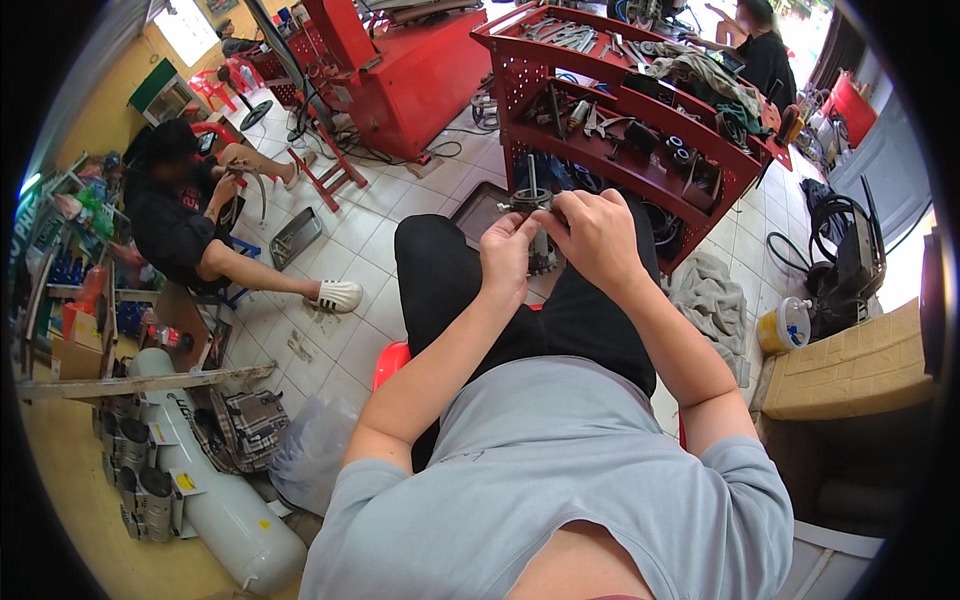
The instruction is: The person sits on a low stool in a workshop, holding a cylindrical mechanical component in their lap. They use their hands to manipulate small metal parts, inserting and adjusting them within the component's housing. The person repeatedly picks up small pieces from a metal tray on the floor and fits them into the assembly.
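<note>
In front of my lap stands a dark metal part with an upright rod (532, 177) and a round collar about it. My left hand (505, 255) is closed, its thumb and fingertips pressed against the collar's near side. Beside it, my right hand (603, 228) is closed in a pinch, fingertips meeting those of the left. Whatever small piece lies between the right fingertips is hidden. Lower down, between my knees, a toothed or ridged metal section (542, 262) shows beneath my hands. A dark shallow tray (478, 212) rests on the floor just behind.
A red tool cart (620, 130) with wrenches and parts stands close ahead. Left of it is a red machine (420, 80). A seated co-worker (180, 210) handles a hose-like piece at left. Grey cloth (708, 305) and a yellow-white bucket (783, 328) are at right; a white cylinder (215, 490) lies lower left.
</note>
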The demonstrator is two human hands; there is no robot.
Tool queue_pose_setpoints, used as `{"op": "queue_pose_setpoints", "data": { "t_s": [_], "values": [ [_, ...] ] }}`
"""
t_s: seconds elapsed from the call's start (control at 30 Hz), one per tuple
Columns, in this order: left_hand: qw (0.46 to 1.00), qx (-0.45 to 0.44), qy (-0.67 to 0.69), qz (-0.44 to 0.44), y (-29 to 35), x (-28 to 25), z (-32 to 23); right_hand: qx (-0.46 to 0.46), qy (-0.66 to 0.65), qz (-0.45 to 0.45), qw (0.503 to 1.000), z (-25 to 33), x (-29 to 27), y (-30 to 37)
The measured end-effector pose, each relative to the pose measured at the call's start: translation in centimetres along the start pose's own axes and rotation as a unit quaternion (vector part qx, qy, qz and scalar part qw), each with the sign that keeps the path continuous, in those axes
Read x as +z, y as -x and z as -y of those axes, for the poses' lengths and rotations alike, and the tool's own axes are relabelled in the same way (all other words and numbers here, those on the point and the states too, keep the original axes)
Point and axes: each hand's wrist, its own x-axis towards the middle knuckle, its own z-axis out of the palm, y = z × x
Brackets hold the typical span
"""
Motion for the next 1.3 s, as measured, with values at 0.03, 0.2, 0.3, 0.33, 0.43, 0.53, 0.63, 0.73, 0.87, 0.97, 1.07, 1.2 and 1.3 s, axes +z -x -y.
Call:
{"op": "queue_pose_setpoints", "data": {
  "t_s": [0.03, 0.2, 0.3, 0.33, 0.43, 0.53, 0.63, 0.73, 0.87, 0.97, 1.07, 1.2, 1.3],
  "values": [
    [1.000, 0.000, -0.004, -0.004, 0.1, 0.2, 0.0, 0.005, 0.014, -0.009, 1.000, 0.0, 0.1, 0.0],
    [1.000, 0.008, -0.027, -0.009, 0.3, 0.5, 0.3, 0.034, 0.060, -0.001, 0.998, -0.1, 0.5, 0.1],
    [0.999, 0.024, -0.038, 0.001, 0.0, 0.0, 0.8, 0.039, 0.074, 0.009, 0.996, -0.2, 0.8, 0.2],
    [0.999, 0.024, -0.037, 0.001, -0.2, -0.2, 1.0, 0.039, 0.077, 0.014, 0.996, -0.1, 0.8, 0.2],
    [0.999, 0.025, -0.038, 0.000, -0.4, -0.4, 1.3, 0.039, 0.072, 0.015, 0.997, 0.0, 1.1, 0.5],
    [0.999, 0.031, -0.039, -0.006, -0.4, -0.3, 1.3, 0.045, 0.069, 0.030, 0.996, 0.2, 1.0, 0.5],
    [0.999, 0.029, -0.034, -0.007, -0.2, -0.3, 1.3, 0.062, 0.070, 0.029, 0.995, 0.4, 0.6, 0.5],
    [0.999, 0.024, -0.022, 0.001, -0.2, -0.5, 1.4, 0.067, 0.026, 0.020, 0.997, 0.5, 0.4, 0.3],
    [1.000, 0.017, 0.015, 0.009, -0.3, -0.6, 1.5, 0.003, -0.075, 0.008, 0.997, 0.1, 0.6, 0.2],
    [1.000, 0.015, 0.019, 0.018, -0.3, -1.0, 1.5, -0.032, -0.124, -0.004, 0.992, 0.1, 0.8, 0.2],
    [1.000, 0.014, 0.012, 0.005, -0.4, -0.9, 1.4, -0.018, -0.145, 0.019, 0.989, 0.4, 0.4, 0.2],
    [0.999, 0.031, -0.004, -0.023, 0.0, 0.0, 0.3, -0.006, -0.148, 0.029, 0.989, 0.2, 0.3, 0.3],
    [0.999, 0.031, 0.001, -0.021, -0.1, 0.0, 0.1, 0.014, -0.126, 0.019, 0.992, 0.2, 0.4, 0.3]
  ]
}}
